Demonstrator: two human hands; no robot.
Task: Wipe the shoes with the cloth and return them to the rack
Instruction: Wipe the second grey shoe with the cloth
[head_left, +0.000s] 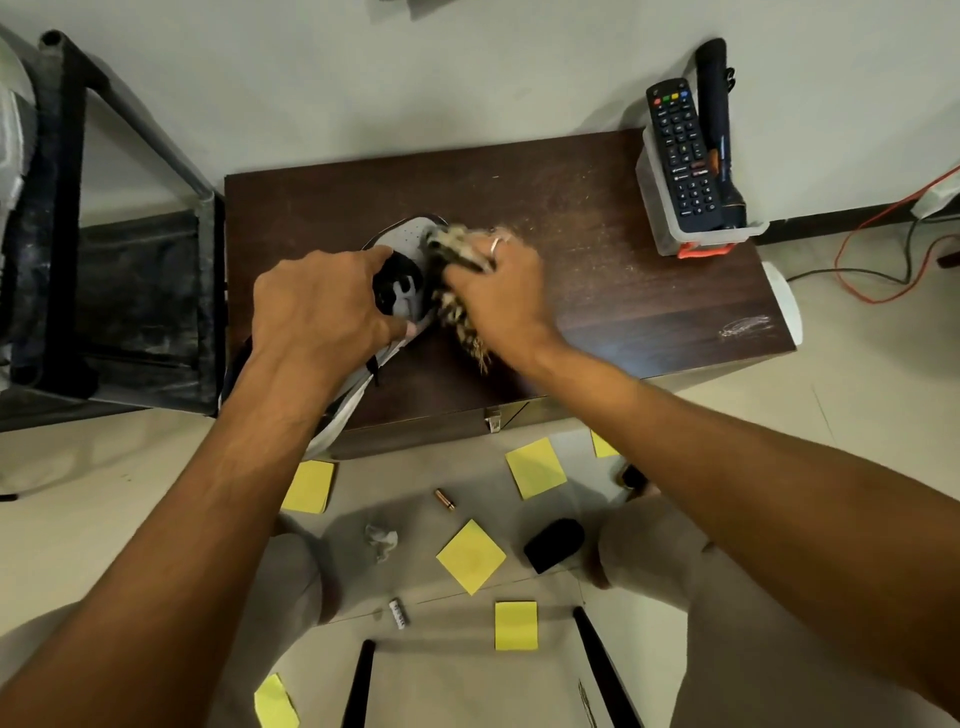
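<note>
While the left hand (322, 306) grips the shoe (408, 234) by its collar on the table (597, 270), toe pointing away, the right hand (498, 291) holds the bunched cloth (457, 249) against its right flank, with the rack (67, 208) off left.

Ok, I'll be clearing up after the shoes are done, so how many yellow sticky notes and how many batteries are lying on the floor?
Yellow sticky notes: 6 (one partly hidden by the right arm)
Batteries: 2
Total: 8
</note>
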